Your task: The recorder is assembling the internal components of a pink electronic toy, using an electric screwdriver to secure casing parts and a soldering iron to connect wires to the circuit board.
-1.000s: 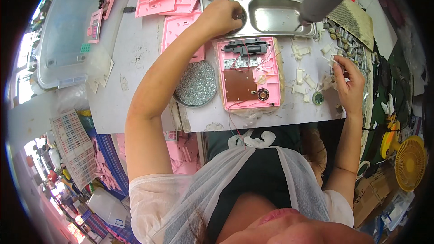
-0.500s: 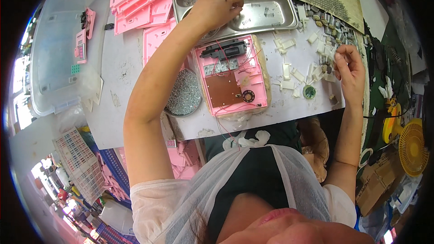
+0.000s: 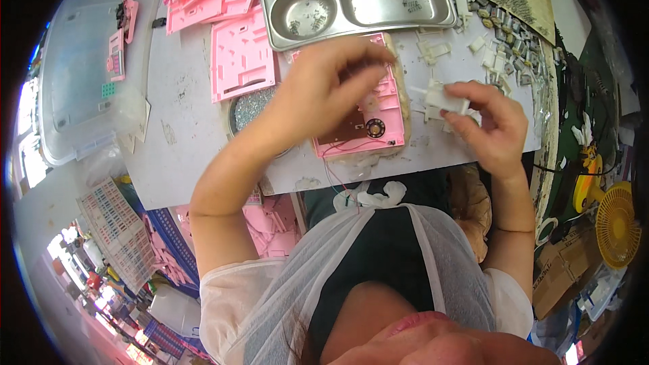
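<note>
Over the upper part of a pink plastic housing (image 3: 394, 111) I hold my left hand (image 3: 331, 84), somewhat blurred, its fingers curled toward the thumb. Whatever it pinches, if anything, is too small to make out. Inside the housing a brown board (image 3: 341, 128), a round black part (image 3: 375, 128) and thin red wires show; the hand hides the rest. Just right of the housing, my right hand (image 3: 497, 125) grips a small white plastic part (image 3: 446, 100) between thumb and fingers, above the table.
A steel compartment tray (image 3: 331, 32) with springs and small parts lies beyond the housing. Pink panels (image 3: 243, 54) are stacked left, beside a round dish of small metal pieces (image 3: 250, 111). Loose white parts and small motors (image 3: 503, 30) cover the right side. A clear bin (image 3: 81, 108) stands far left.
My left hand has come from the steel tray back over the pink housing. My right hand has moved left from the pile of white parts, carrying a white plastic part.
</note>
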Demonstrator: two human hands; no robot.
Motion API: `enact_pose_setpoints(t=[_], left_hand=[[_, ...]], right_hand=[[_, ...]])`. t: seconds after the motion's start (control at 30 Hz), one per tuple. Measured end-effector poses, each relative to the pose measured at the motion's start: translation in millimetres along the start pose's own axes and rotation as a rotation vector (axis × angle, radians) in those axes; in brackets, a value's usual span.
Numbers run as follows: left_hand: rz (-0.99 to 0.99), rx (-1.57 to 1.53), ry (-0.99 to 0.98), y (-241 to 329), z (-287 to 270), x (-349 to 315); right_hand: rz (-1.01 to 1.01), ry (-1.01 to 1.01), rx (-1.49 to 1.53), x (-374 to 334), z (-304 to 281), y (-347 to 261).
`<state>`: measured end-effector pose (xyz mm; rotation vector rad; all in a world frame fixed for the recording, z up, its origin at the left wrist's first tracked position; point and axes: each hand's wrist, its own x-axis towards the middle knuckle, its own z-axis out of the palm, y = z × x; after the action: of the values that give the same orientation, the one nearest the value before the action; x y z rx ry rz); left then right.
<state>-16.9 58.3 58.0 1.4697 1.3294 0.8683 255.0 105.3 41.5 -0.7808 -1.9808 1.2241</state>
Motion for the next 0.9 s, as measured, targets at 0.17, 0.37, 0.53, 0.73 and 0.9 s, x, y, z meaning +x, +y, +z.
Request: enact_pose_setpoints(t=[0.17, 0.37, 0.53, 0.73, 0.9], left_hand=[[-0.324, -0.590, -0.032, -8, 23, -47], [-0.359, -0.702, -0.080, -21, 27, -68], [-0.374, -0.674, -0.106, -26, 33, -71], [-0.174, -0.170, -0.004, -13, 25, -60], [0.036, 0.717, 0.148, -26, 45, -36]], right_hand=[[-0.137, -0.148, -0.050, 10, 26, -13], [-0.339, -0.235, -0.161, 12, 28, -19], [-0.381, -0.311, -0.200, 7, 32, -14], [0.040, -0.213, 0.076, -13, 19, 8], [0.314, -0.034, 0.452, -18, 10, 17]])
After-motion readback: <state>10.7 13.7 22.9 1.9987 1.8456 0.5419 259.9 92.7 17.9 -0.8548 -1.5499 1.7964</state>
